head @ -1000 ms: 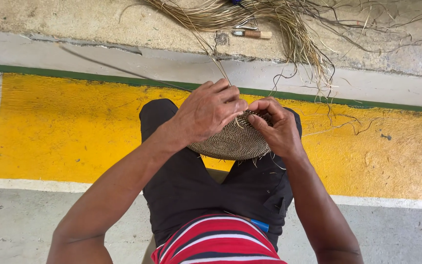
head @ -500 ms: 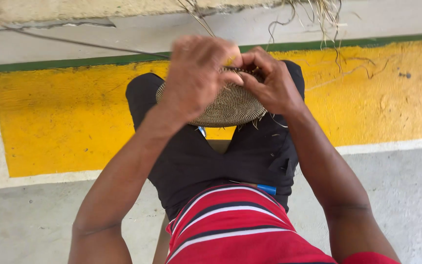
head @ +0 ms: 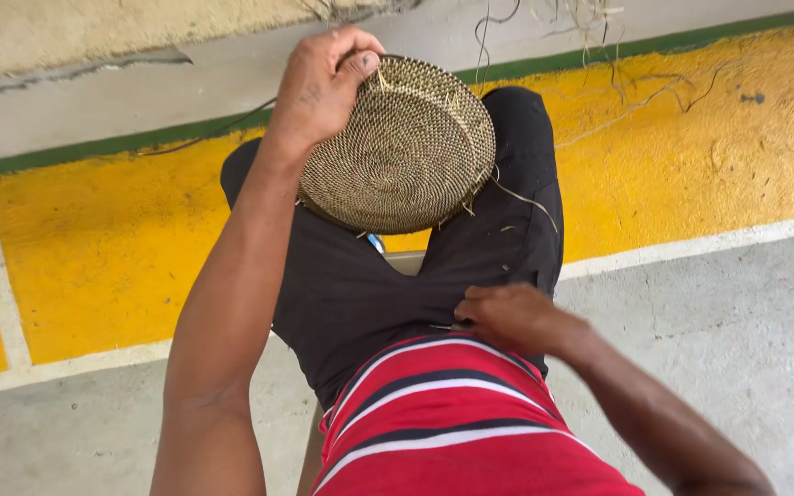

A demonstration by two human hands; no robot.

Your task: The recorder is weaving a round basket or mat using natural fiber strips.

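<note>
My left hand grips the far rim of a round, coiled woven basket, tilting it so its brown domed underside faces me above my knees. Loose straw ends stick out from its lower edge. My right hand is off the basket, down at my lap by the hem of my red striped shirt, fingers curled at the black trousers; a small thin object may be under its fingertips, too small to make out.
I sit over a concrete floor with a broad yellow painted band, white lines and a green stripe. Dry straw strands trail at the top edge. A pale seat edge shows between my legs.
My right hand left the basket and dropped to my lap. My left hand turned the basket up so its underside shows. The view shifted downward.
</note>
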